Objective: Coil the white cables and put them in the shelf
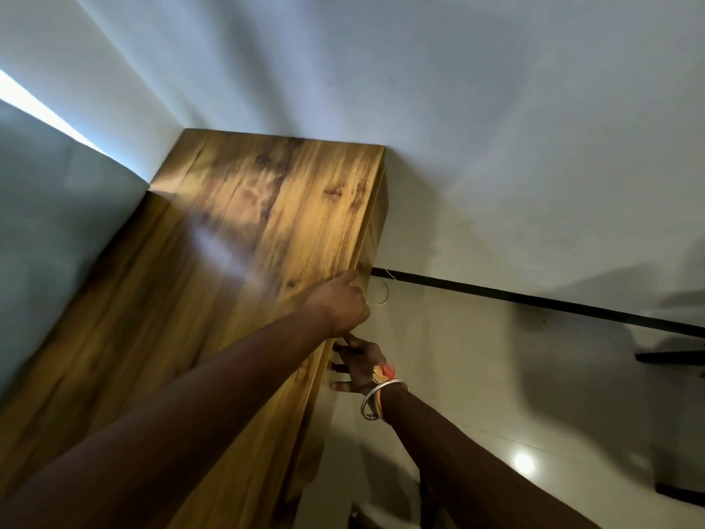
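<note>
Head view, tilted upward along a tall wooden cabinet (244, 238) whose grained door fills the left and middle and reaches the white ceiling (457, 89). Left of the cabinet is a grey wall with a bright strip of light (49, 112).

The left hand (339, 303) is raised against the cabinet's right edge, index finger pointing up along that edge, the other fingers curled in. A thin loop of white cable (381, 295) hangs just right of this hand, beside the cabinet's edge; the curled fingers seem to pinch its lower end, though motion blur makes that uncertain.

Lower on the same edge, the right hand (356, 366) has its fingers spread and hooked around the edge of the cabinet door, with no cable visible in it. Its wrist carries a silver bangle (381, 399) and orange thread.

Right of the cabinet, a dark horizontal rail (534, 299) runs along the pale wall.
</note>
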